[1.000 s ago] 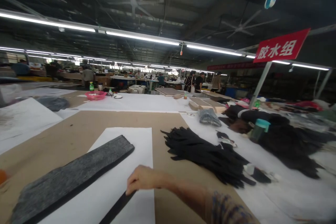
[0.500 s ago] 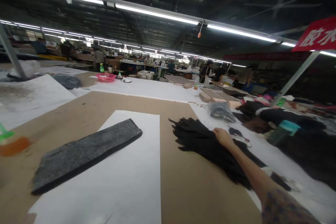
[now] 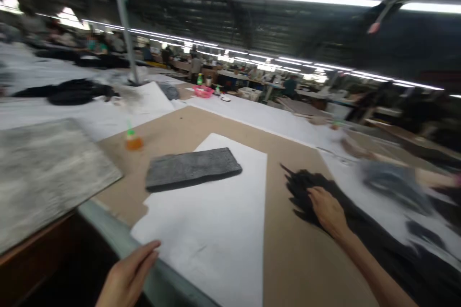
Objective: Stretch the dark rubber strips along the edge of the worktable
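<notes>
- Head view, right hand [image 3: 327, 211]: set on the bundle of black strips [image 3: 372, 225], fingers bent downward; cannot tell whether any strip is pinched.
- Left hand [image 3: 127, 276]: fingers straight, close together, holding nothing, at the white sheet [image 3: 216, 225].
- Grey slab [image 3: 194, 168]: beyond the left hand, partly on the sheet, untouched.
- Progress, as judged: bundle reached; no strip visibly drawn clear yet.

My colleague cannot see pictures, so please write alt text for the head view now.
The right hand touches a pile of black strips on a worktable; the left hand, with nothing visible in it, is near the front edge. Farther back, right of an orange bottle, a grey slab lies partly on white paper.
</notes>
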Demonstrator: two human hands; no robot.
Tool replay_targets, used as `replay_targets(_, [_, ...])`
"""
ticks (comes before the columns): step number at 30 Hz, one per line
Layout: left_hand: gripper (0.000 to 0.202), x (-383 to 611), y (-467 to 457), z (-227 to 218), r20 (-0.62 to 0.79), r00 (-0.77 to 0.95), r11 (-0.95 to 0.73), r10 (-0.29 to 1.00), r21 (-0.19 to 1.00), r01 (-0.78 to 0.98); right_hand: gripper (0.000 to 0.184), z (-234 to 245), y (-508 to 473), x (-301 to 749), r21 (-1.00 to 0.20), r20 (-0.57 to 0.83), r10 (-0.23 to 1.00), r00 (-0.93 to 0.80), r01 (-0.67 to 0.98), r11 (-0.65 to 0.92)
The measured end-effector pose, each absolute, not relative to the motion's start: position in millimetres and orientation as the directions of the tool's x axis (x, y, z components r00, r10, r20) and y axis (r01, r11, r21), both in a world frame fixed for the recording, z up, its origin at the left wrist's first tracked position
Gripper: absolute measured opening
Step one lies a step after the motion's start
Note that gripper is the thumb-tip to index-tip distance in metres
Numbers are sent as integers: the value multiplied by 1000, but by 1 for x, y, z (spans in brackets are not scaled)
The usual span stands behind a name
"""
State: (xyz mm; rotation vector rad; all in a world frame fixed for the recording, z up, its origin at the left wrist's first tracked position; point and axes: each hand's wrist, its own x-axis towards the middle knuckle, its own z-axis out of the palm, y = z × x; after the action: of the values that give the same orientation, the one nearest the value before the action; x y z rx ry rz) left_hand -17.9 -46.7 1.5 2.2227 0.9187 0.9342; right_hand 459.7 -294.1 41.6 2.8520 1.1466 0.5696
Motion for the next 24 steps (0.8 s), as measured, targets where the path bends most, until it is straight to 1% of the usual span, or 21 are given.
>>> replay_targets(2, [24,-14,-43,6,412,603,-688,683,641,341,31,26,-223,416,53,293,821,489,849,-525])
replay_targets(4, [26,-9,-35,11,430,649,-747,628,568,346,30,18,-158,358,-14,286,921,266,962,-273])
replay_targets(6, [24,-5,-26,15,435,654,-767,620,514,385,26,17,-105,296,-24,311,949,49,999,-43])
replay_targets(8, [22,-2,-19,16,424,651,-764,630,488,422,19,19,-63,245,6,325,941,-90,996,93])
replay_targets(11, [21,1,-8,13,370,658,-742,655,476,471,15,16,-16,201,105,303,937,-175,983,149])
replay_targets(14, [18,8,1,10,299,685,-731,665,451,513,18,6,11,189,216,279,940,-197,967,138])
replay_targets(17, [11,18,6,7,224,726,-743,650,386,546,21,-5,21,187,290,268,939,-214,948,133])
replay_targets(20, [5,25,8,1,176,748,-758,640,306,576,23,-10,25,186,332,288,927,-242,933,140])
replay_targets(24, [4,24,9,-9,213,754,-782,621,242,575,26,-6,30,187,328,301,926,-226,937,122])
